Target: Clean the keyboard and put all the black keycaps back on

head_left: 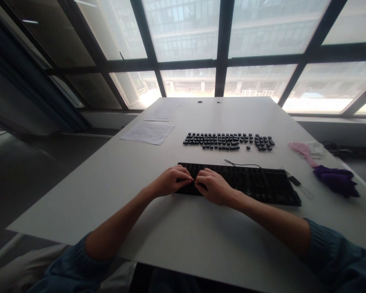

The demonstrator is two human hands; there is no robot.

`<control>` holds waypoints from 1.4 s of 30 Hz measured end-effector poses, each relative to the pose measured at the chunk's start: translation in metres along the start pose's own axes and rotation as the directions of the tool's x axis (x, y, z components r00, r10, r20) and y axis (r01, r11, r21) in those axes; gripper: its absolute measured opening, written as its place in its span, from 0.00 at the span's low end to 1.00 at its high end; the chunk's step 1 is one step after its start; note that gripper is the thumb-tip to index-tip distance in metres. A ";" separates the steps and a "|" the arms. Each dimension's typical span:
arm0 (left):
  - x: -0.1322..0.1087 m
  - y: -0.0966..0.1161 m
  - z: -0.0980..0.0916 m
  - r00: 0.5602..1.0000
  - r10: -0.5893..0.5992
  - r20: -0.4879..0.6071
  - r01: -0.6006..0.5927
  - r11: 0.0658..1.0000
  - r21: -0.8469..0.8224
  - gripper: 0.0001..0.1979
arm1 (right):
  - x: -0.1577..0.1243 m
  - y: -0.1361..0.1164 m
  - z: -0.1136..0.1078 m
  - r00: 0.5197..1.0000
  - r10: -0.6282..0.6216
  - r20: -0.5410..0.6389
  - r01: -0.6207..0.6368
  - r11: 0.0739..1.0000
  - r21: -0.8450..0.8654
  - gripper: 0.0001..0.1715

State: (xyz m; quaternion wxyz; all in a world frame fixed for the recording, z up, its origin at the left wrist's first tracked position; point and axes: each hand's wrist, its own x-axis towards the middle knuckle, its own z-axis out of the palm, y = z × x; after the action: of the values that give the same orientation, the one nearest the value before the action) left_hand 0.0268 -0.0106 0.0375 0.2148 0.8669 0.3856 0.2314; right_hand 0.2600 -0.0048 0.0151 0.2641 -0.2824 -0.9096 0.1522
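Observation:
A black keyboard (pixel 256 185) with its keycaps off lies on the white table (pixel 110 183). Both my hands rest on its left end, fingertips meeting. My left hand (pixel 171 181) has its fingers curled in a pinch. My right hand (pixel 212 186) is curled the same way, touching the left. What they pinch is too small to see. Beyond the keyboard, several loose black keycaps (pixel 228 141) lie laid out in rows.
Paper sheets (pixel 148 132) lie at the far left of the table. A pink brush (pixel 303 152) and a purple cloth (pixel 337 180) sit at the right edge. A thin cable (pixel 242 164) runs behind the keyboard. Large windows stand beyond the table.

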 end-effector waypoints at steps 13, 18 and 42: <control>0.057 -0.015 -0.025 0.946 -0.186 -0.265 0.204 0.978 0.043 0.11 | 0.037 0.063 -0.064 0.908 0.382 -0.172 -0.401 0.911 -0.098 0.07; 0.119 -0.034 -0.011 0.932 -0.255 -0.259 0.311 0.928 0.205 0.09 | 0.066 0.104 -0.066 0.885 0.446 -0.134 -0.466 0.847 -0.256 0.09; 0.136 -0.050 0.001 0.912 -0.303 -0.275 0.372 0.895 0.248 0.07 | 0.090 0.107 -0.032 0.942 0.321 -0.100 -0.336 0.903 -0.269 0.07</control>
State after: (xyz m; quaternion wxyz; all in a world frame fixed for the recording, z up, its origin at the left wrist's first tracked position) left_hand 0.0800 0.1244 0.0412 0.0745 0.7759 0.5833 0.2286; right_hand 0.2615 0.1379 0.0305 0.2160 -0.4703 -0.8539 0.0556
